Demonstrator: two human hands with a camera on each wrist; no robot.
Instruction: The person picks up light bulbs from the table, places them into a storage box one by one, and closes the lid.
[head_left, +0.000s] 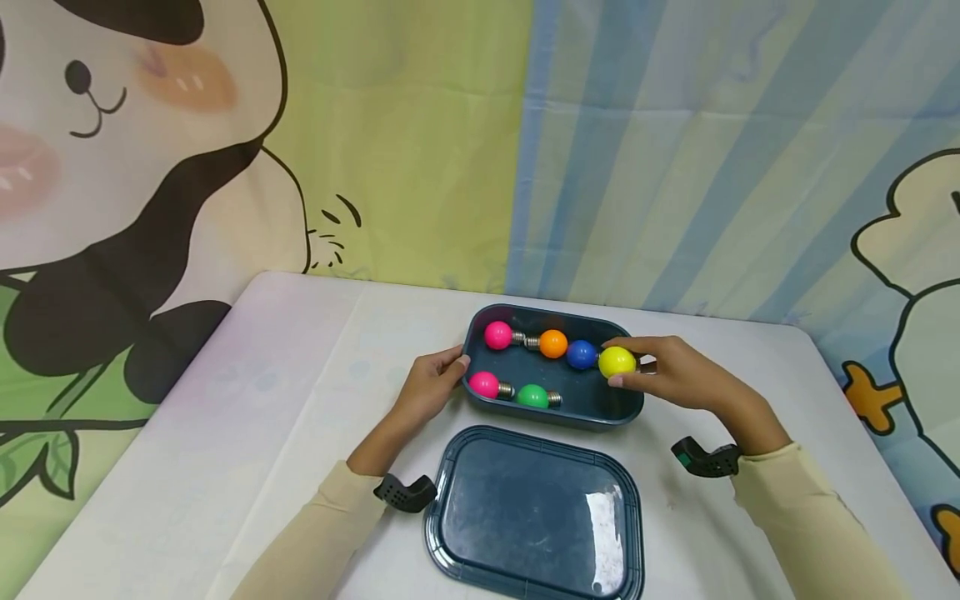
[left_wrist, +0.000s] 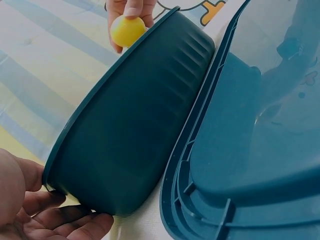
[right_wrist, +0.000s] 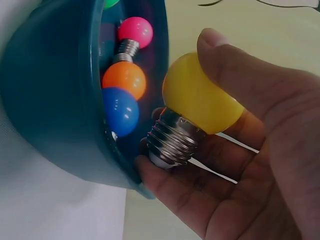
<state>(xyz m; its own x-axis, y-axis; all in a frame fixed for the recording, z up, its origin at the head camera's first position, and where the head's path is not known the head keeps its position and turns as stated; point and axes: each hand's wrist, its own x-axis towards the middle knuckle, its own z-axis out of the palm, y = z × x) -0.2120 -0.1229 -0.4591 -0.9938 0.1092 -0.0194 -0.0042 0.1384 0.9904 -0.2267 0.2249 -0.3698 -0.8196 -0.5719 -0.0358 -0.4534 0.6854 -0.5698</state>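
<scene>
My right hand [head_left: 667, 371] holds a yellow light bulb [head_left: 617, 362] over the right end of a dark teal plastic box [head_left: 577, 412]. In the right wrist view, the thumb presses on the yellow globe and the fingers lie behind its silver screw base [right_wrist: 172, 137]. At the box's left end, my left hand [head_left: 433, 383] grips the rim and wall, fingers low against the side. Inside the box lie a blue bulb [head_left: 582, 355], an orange bulb [head_left: 553, 343], a green bulb [head_left: 533, 396] and two pink bulbs, one in the back left corner [head_left: 498, 335].
A flat teal lid [head_left: 525, 517] lies on the white table [head_left: 300, 433], just in front of the box. Behind the table hangs a cartoon-printed curtain [head_left: 420, 150]. Each wrist wears a black device, such as the right wrist device [head_left: 707, 457].
</scene>
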